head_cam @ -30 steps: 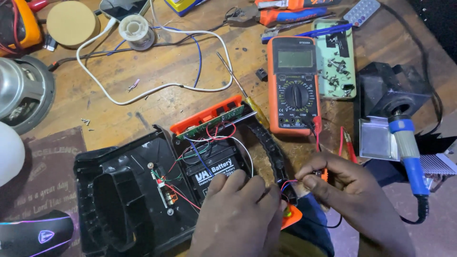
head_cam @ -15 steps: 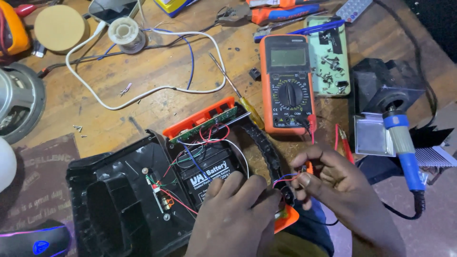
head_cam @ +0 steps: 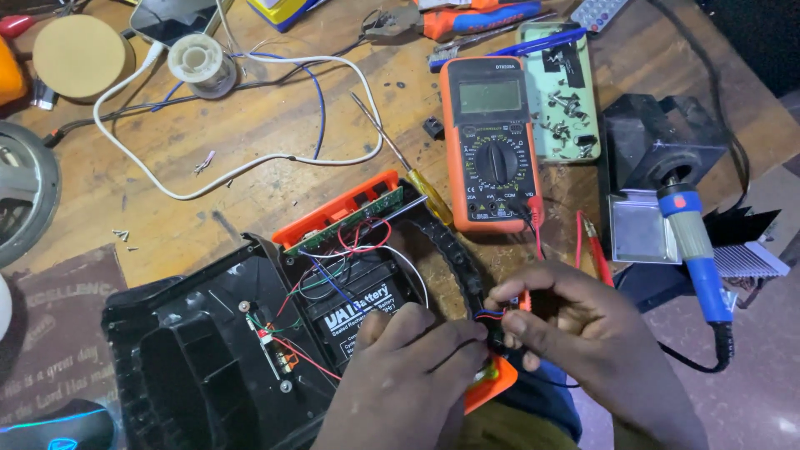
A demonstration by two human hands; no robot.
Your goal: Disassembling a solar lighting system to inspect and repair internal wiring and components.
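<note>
**Over the opened casing, both hands on thin wires**

At the casing's (head_cam: 208, 367) right edge, the left hand (head_cam: 408, 375) and right hand (head_cam: 575, 333) meet, fingertips pinched together on thin wires (head_cam: 486, 315). A black battery (head_cam: 354, 312) sits inside, just beside the left hand. Beyond them a multimeter (head_cam: 492, 142) lies on the table (head_cam: 250, 150), with a soldering iron (head_cam: 696, 250) to the right.

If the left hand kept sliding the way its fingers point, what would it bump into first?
The left hand points up and right, toward the right hand. It would most likely meet the thin wires pinched between them, then the right hand's fingertips, though depth is hard to judge.
</note>
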